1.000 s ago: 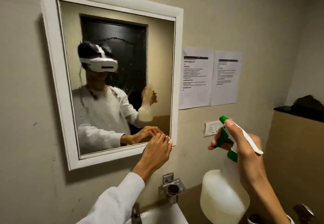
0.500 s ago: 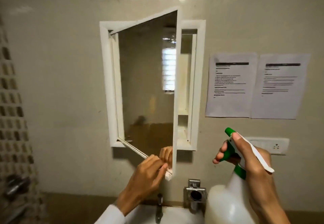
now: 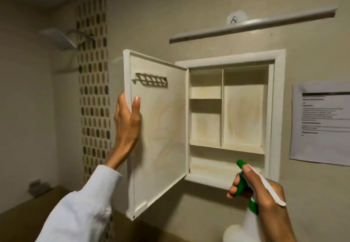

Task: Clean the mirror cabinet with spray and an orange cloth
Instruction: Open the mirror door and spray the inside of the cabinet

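Observation:
The white mirror cabinet (image 3: 274, 97) is set in the wall with its door (image 3: 161, 128) swung wide to the left, its plain inner side facing me. Bare white shelves (image 3: 227, 147) with yellowish stains show inside. My left hand (image 3: 126, 120) grips the door's free outer edge, thumb on the inner face. At lower right, my right hand (image 3: 265, 194) holds a white spray bottle (image 3: 244, 228) with a green trigger and nozzle (image 3: 241, 181), pointing toward the bottom shelf. No orange cloth is in view.
A long light bar (image 3: 251, 23) hangs above the cabinet. A printed paper sheet (image 3: 322, 124) is stuck to the wall at right. A mosaic tile strip (image 3: 93, 90) and a small corner shelf (image 3: 56, 37) stand at left.
The door went from closed to half open to fully open. My left hand moved from its bottom corner up to its outer edge. The bottle stayed at lower right.

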The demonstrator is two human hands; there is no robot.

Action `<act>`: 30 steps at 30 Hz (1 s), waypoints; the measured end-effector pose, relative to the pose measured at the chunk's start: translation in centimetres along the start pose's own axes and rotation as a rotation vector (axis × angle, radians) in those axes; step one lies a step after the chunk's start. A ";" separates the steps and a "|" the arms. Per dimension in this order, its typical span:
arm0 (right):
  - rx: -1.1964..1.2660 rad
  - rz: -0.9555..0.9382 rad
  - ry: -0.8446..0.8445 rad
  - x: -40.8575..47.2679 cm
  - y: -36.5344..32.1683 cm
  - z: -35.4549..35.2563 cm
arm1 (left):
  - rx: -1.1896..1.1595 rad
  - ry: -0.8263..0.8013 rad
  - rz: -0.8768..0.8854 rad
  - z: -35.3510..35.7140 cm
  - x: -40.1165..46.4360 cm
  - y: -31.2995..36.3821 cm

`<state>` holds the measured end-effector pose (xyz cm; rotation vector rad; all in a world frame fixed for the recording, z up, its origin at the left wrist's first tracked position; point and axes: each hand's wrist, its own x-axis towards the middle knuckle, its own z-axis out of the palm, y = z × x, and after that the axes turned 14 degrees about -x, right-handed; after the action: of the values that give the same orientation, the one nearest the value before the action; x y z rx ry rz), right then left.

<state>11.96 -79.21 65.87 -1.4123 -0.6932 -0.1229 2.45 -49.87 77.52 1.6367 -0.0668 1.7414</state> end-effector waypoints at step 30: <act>0.109 -0.364 -0.274 13.0 -10.5 14.8 | -0.021 -0.055 0.087 -3.2 9.5 -5.5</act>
<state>11.86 -63.26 81.51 -1.1976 -1.1652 -0.1759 3.39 -39.86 82.96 1.6889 -0.1844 1.7539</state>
